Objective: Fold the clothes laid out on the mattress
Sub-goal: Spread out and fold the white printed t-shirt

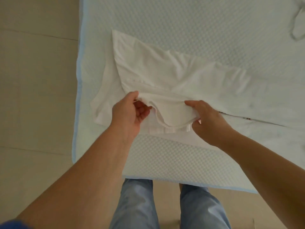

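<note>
In the middle of the frame we see a white garment (165, 75) lying crumpled on the mattress (198, 22), partly folded over itself. Our left hand (130, 111) pinches its near edge between thumb and curled fingers. Our right hand (208, 119) holds the same edge further to the right, with the fingers curled around the cloth. Between the two grips the edge hangs in a loose curve. At the upper right corner another pale piece of cloth (297, 25) lies, mostly cut off. At the left we see the tiled floor (33, 80), and at the bottom our blue trousers (137, 204).
</note>
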{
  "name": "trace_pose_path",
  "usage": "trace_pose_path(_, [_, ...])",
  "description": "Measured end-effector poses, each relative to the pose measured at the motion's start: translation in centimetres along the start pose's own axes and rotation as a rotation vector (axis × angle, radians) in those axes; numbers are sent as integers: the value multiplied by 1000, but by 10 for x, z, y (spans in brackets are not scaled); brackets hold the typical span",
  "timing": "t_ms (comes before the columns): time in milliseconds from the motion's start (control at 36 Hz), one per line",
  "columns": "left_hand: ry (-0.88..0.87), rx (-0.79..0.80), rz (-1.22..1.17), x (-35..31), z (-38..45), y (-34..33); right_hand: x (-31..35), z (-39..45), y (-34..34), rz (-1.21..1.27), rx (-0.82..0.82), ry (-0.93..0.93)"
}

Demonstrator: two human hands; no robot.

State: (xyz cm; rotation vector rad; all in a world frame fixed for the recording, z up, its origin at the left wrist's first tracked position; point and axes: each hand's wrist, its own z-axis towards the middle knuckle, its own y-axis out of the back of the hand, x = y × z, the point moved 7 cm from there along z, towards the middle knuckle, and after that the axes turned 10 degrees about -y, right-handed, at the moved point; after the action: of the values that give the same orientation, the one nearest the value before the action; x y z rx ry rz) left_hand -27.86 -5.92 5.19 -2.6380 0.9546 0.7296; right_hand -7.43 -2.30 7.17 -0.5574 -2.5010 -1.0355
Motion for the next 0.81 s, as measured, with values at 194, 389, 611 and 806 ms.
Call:
trace_pose_path(194, [111,106,-107,-28,43,-46,-28,65,28,497,-153,-465])
trace_pose_path(389, [-370,-6,576,-60,54,-28,-24,79,39,189,-333,-517])
trace_pose_path(611, [-611,-103,940,-90,72,-10,35,81,15,-118,-296,-88])
trace_pose_path(806, [-569,65,1158,-130,116,-53,55,123,50,-91,-436,-93])
